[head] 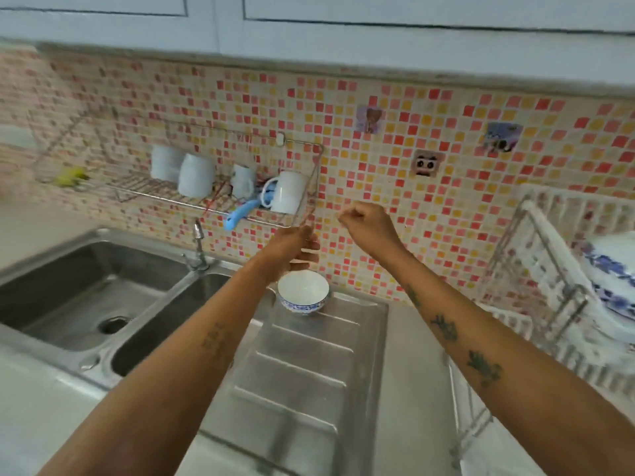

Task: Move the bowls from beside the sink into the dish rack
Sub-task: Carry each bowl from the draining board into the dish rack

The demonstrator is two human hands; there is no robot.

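One white bowl (303,293) with a blue pattern stands upright on the far end of the steel drainboard (309,365), right of the sink. My left hand (292,250) hovers just above and behind it, fingers loosely apart, holding nothing. My right hand (366,223) is raised in front of the tiled wall, curled into a loose fist with nothing in it. The white wire dish rack (536,269) stands at the right edge of the view and holds blue-and-white dishes (615,280).
A double steel sink (103,297) with a tap (198,249) lies to the left. A wall shelf (220,201) above it carries white mugs and a blue utensil. Cupboards hang overhead.
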